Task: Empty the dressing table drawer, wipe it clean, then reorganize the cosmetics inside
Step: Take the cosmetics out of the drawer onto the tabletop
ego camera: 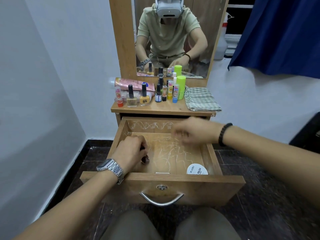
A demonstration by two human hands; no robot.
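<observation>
emptying nearly done | drawer [161, 149] open, most cosmetics [149, 94] on tabletop | left hand [129, 149] grips dark bottle [145, 159] inside | right hand [192, 131] blurred (finger state unclear) | white tin [197, 169] left; wiping with cloth [200, 99], reorganizing pending

Pale white walls [52, 66] meet a dark speckled stone floor [270, 196] in a corner. A wood-framed mirror [171, 37] stands against the wall. A navy blue curtain [280, 32] hangs at upper right beside a dark window [239, 19].
</observation>
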